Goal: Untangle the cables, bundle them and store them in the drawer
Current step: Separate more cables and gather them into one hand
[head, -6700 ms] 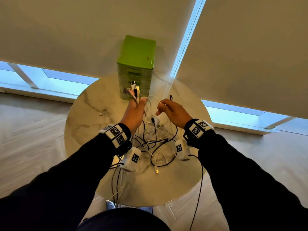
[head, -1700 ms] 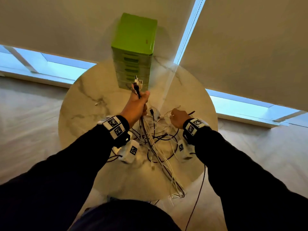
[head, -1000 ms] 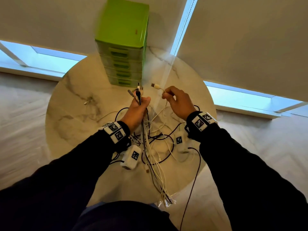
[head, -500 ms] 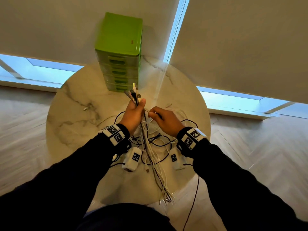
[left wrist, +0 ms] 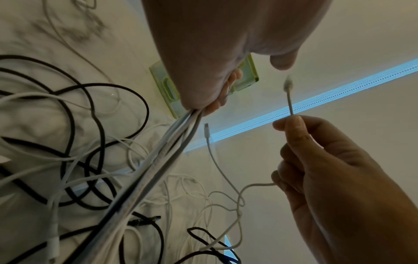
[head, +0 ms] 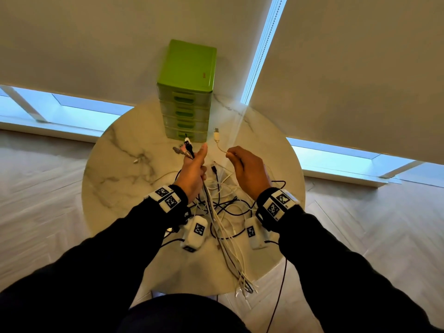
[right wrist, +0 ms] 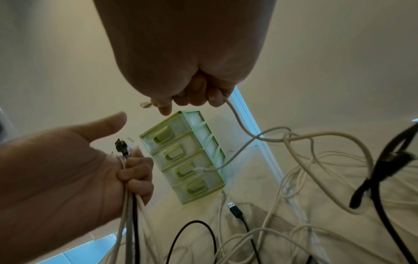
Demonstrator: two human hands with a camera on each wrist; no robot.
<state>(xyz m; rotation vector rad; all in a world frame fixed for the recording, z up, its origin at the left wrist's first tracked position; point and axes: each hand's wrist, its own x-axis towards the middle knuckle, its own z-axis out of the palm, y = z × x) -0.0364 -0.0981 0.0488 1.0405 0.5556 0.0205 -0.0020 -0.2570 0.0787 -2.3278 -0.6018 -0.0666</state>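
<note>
Cables (head: 223, 212) sprawl tangled over our marble table (head: 115, 169); our left hand (head: 193, 171) clutches a gathered bunch, plugs up, while our right hand (head: 247, 171) pinches one white cable (head: 219, 144) before the green drawer unit (head: 186, 92).

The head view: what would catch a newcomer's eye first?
A bright green drawer unit stands at the far edge of a round marble table. Before it, the left hand grips a bunch of cables, while the right hand pinches one white cable upright.
</note>
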